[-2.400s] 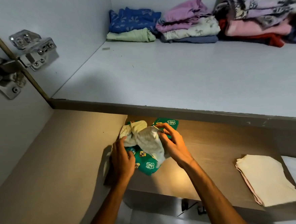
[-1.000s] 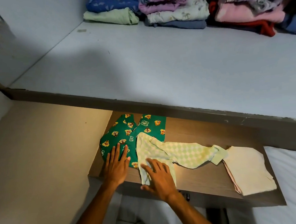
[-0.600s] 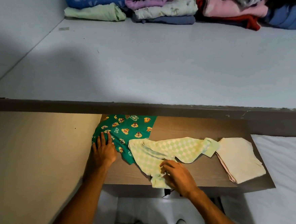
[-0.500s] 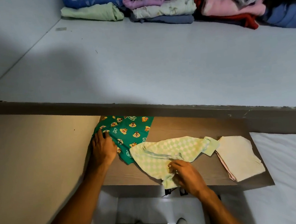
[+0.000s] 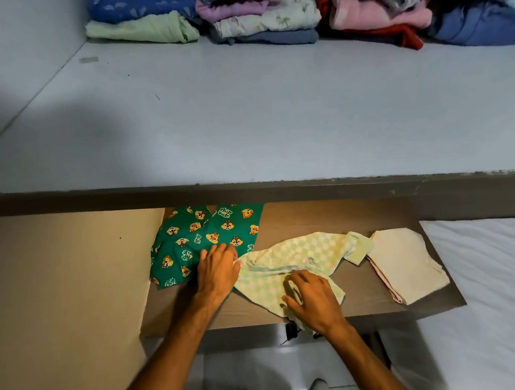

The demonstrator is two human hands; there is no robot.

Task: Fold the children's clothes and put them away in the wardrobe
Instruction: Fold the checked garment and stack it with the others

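Note:
A green cartoon-print garment (image 5: 198, 235) lies flat at the left of the brown lower shelf (image 5: 328, 217). Beside it, a pale green checked garment (image 5: 303, 252) is spread toward the right, its near end hanging over the shelf's front edge. My left hand (image 5: 217, 270) rests where the two garments meet, fingers pinching the checked cloth's left edge. My right hand (image 5: 314, 303) grips the checked cloth's bunched near end at the shelf's front edge. A folded cream cloth (image 5: 407, 263) lies at the right.
Above is a white wardrobe shelf (image 5: 245, 119) with stacks of folded clothes (image 5: 268, 14) along its back. The wardrobe's side panel (image 5: 58, 285) stands at the left. A white mattress (image 5: 495, 300) is at the right. Floor tiles and feet show below.
The bundle held in both hands was laid out as two garments. My left hand moved from the green garment to the checked cloth's edge; my right hand gathered its near end.

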